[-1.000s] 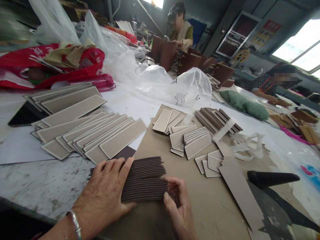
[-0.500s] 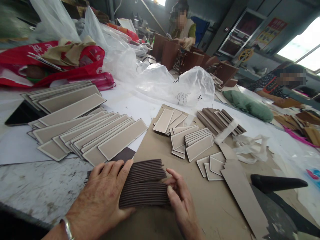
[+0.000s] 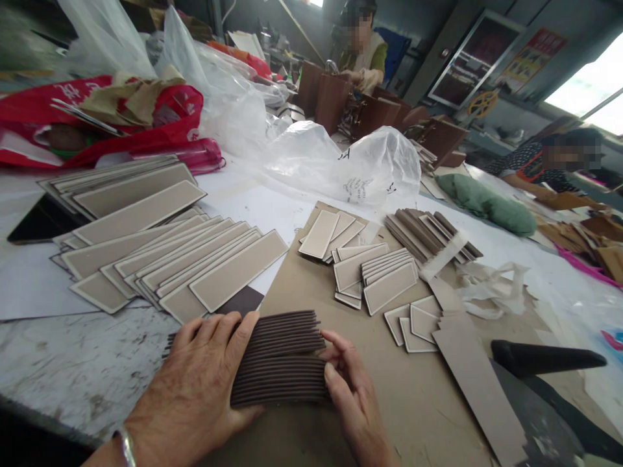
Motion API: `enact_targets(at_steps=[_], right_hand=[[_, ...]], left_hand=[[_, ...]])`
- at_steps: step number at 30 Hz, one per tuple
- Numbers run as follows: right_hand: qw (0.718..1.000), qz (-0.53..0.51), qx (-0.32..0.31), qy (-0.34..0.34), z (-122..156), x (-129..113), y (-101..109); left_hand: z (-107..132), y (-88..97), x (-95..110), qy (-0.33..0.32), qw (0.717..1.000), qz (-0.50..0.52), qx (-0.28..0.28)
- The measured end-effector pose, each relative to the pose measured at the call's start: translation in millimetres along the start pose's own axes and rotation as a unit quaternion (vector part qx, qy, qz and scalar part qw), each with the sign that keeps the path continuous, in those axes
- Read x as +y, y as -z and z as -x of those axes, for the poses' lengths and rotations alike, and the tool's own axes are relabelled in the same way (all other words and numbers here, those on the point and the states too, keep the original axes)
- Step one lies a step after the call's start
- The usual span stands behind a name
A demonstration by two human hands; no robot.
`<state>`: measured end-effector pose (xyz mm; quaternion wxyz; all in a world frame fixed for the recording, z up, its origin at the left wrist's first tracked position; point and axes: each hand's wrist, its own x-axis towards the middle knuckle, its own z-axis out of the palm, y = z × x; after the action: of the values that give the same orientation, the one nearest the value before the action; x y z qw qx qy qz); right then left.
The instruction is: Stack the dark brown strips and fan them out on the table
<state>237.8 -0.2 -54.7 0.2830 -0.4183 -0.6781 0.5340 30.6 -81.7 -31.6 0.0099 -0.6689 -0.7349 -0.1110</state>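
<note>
The left hand lies flat and spread on a fanned stack of dark brown strips, pressing it down. The right hand touches the right end of the stack, its fingers curled against the strip ends. The stack lies on a brown cardboard sheet near the front edge of the surface.

Just behind the left hand lie rows of long grey strips. Behind the right hand are small grey rectangles. A black tool lies to the right. A clear plastic bag sits farther back. A person's hand works far behind it.
</note>
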Motion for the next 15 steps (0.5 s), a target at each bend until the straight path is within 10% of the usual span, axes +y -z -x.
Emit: enact_targets(at_steps=[15], right_hand=[[1.0,-0.021,-0.006,-0.015,2.2,2.4,-2.8]], left_hand=[[1.2,-1.9,-1.0,0.006,1.0,0.004,-0.01]])
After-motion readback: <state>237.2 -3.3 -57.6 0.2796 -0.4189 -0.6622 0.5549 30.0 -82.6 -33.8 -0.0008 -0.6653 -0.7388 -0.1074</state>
